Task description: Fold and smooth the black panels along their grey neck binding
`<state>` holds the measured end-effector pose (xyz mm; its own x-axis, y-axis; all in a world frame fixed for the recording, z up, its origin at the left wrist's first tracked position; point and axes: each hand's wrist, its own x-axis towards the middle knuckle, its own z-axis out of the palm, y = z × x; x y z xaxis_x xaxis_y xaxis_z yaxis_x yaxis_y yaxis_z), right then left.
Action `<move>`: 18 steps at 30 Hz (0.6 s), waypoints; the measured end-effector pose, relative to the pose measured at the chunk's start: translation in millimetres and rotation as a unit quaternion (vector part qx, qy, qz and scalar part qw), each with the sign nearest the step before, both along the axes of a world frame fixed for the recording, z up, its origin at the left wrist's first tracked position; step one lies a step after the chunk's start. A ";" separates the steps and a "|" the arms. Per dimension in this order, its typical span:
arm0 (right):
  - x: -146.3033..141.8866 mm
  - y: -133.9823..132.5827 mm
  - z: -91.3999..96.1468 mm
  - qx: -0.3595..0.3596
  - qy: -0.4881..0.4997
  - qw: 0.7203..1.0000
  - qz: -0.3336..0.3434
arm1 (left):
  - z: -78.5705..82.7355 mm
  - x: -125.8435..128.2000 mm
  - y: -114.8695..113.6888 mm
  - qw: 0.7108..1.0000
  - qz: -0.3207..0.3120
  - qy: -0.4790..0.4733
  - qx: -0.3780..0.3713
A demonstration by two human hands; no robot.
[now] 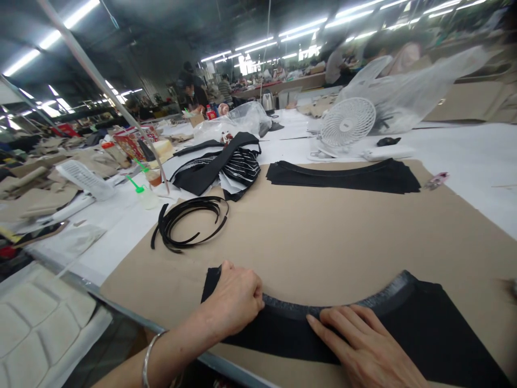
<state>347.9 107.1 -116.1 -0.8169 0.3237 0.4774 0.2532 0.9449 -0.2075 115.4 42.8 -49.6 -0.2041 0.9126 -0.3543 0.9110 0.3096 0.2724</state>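
Note:
A black curved fabric piece (424, 323) with a grey shiny band along its upper edge lies on the brown paper sheet (323, 231) near the table's front. My left hand (236, 299) is curled with its fingers pressing down on the left end of that band. My right hand (363, 345) lies flat with fingers stretched out on the fabric just below the band's middle.
A bundle of thin black curved strips (189, 221) lies to the upper left. A stack of black cut pieces (343, 175) sits farther back, with striped black fabric (226, 164), a white desk fan (347, 124), glue bottles (143, 191) and plastic bags. People work at distant tables.

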 end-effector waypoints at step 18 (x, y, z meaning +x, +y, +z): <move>-49.5 -25.1 13.0 0.063 -0.016 0.997 0.040 | 5.9 5.5 -0.1 0.998 -0.025 0.052 0.013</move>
